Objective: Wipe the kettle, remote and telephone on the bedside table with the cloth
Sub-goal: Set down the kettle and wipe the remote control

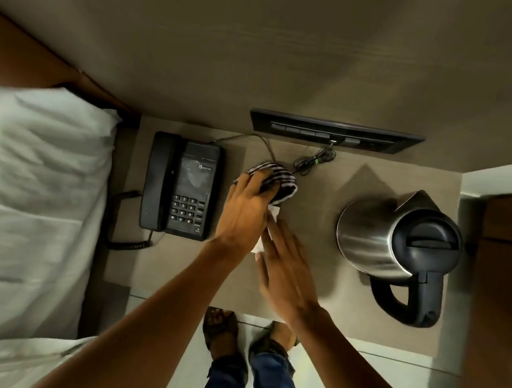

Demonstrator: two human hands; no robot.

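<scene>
Wiping the mostly hidden remote (268, 227), we see left hand (244, 211) gripping striped cloth (277, 180), right hand (286, 275) flat with fingers straight (steadying it, we judge).

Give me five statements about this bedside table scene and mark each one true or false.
1. The left hand rests on the striped cloth. True.
2. The kettle lies on its side. False: it stands upright at the right end of the bedside table, lid up.
3. The handset of the telephone is off its cradle. False: it sits in place along the phone's left side.
4. The right hand is flat with fingers spread, over something white between the two hands. True; what the white thing is cannot be told.
5. The cloth lies to the right of the kettle. False: it lies between the telephone and the kettle, near the cable.
</scene>
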